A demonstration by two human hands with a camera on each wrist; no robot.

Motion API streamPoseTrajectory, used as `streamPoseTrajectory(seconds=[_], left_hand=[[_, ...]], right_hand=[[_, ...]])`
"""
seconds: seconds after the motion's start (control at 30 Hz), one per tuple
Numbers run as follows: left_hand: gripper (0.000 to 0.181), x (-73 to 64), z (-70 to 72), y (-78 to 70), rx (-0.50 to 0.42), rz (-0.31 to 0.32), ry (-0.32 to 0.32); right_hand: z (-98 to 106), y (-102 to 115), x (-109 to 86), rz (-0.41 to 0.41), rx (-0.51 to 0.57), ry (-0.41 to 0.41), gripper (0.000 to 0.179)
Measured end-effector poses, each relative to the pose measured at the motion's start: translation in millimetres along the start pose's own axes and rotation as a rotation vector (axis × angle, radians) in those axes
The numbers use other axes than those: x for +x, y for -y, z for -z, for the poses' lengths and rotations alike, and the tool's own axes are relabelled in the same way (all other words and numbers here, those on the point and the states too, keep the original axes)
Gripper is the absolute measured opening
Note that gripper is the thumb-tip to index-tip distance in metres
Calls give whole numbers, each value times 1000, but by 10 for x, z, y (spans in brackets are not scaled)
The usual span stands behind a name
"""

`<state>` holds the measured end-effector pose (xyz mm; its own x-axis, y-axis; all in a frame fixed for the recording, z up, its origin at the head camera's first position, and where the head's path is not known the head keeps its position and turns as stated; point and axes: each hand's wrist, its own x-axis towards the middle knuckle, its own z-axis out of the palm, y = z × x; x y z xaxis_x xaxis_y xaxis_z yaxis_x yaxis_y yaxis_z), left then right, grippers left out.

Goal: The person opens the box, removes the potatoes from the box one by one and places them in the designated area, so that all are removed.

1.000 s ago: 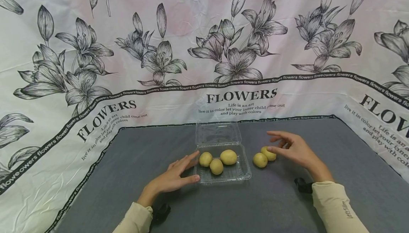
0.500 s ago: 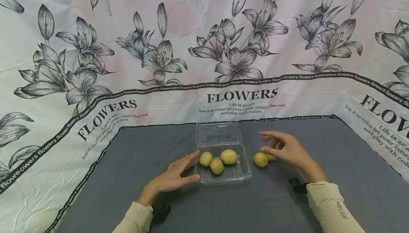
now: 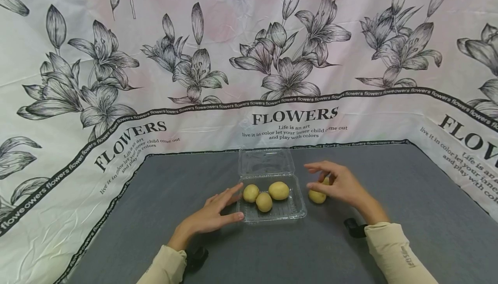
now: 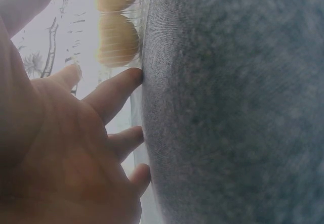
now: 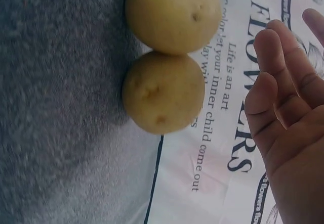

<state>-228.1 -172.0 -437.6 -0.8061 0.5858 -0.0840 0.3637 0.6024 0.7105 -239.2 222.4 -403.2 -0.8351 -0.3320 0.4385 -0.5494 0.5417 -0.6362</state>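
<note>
Taking the clear plastic box (image 3: 287,209) as the centre of the dial, with twelve o'clock pointing away from the person, its lid (image 3: 266,162) stands folded back at twelve. Three potatoes lie inside the box, forming a small triangle: the left potato (image 3: 250,193) at ten o'clock of the group, the right potato (image 3: 279,190) at two and the near potato (image 3: 264,202) at six. Two more rest outside on the grey bench (image 3: 272,253), near the box at three o'clock; the front loose potato (image 3: 317,197) and the rear loose potato (image 5: 172,16) touch each other in the right wrist view. The hands are well apart. At between eight and nine o'clock, the left hand (image 3: 213,215) has its fingers extended and thumb spread, fingertips at the box's side; whether they press on it I cannot tell. Near three o'clock, the right hand (image 3: 344,183) hangs over the loose pair, thumb and forefinger parted, holding nothing. Both wrists emerge from pale sleeves (image 3: 398,249). Past the lid at twelve o'clock, a floral cloth (image 3: 210,137) printed "FLOWERS" forms the backdrop.
</note>
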Motion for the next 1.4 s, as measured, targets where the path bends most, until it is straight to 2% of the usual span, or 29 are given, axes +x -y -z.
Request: streamPoseTrajectory(seconds=[0.27, 0.5, 0.73, 0.93, 1.17, 1.4], left_hand=[[82, -5, -6, 15, -7, 3, 0], [81, -12, 6, 17, -12, 9, 0], [81, -14, 4, 23, -6, 9, 2], [81, 5, 0, 20, -16, 5, 11], [81, 8, 10, 11, -6, 3, 10], [82, -1, 14, -12, 5, 5, 8]], right_hand=[[-147, 28, 33, 102, 13, 19, 44], [-250, 58, 54, 95, 41, 53, 40], [-345, 85, 53, 95, 10, 87, 43], [-381, 118, 41, 117, -53, 76, 44], [-424, 124, 66, 157, -34, 90, 45], [-492, 105, 102, 162, -76, 89, 44]])
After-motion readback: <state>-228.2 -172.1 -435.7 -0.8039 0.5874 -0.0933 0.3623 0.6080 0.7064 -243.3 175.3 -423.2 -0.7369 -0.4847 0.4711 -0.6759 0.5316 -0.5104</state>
